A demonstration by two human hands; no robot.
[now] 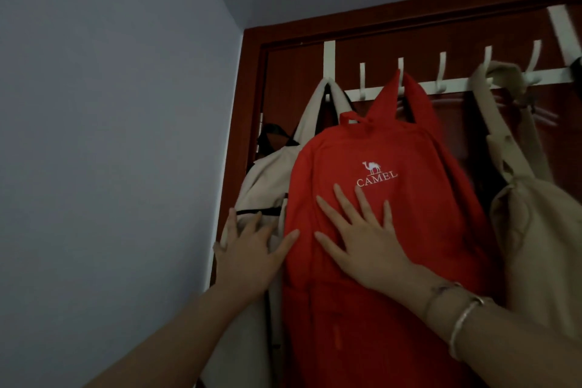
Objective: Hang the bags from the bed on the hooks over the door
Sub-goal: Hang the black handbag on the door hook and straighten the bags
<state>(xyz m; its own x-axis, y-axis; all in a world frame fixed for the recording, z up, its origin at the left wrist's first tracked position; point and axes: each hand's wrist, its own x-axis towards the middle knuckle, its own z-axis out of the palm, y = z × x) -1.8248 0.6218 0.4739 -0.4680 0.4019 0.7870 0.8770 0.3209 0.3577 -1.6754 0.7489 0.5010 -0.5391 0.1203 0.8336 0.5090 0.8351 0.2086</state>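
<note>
A red backpack (378, 148) with a white camel logo hangs by its straps from a white hook rack (447, 85) over the dark red door (362, 57). My right hand (362, 239) lies flat on its front, fingers spread. My left hand (248, 249) rests open across the red bag's left edge and a cream bag (264, 179) that hangs from the leftmost hook. Another beige bag (532, 224) hangs from a hook on the right.
A pale wall (110, 135) stands close on the left, meeting the door frame (248, 79). Several white hooks between the red and beige bags carry nothing. A bracelet sits on my right wrist.
</note>
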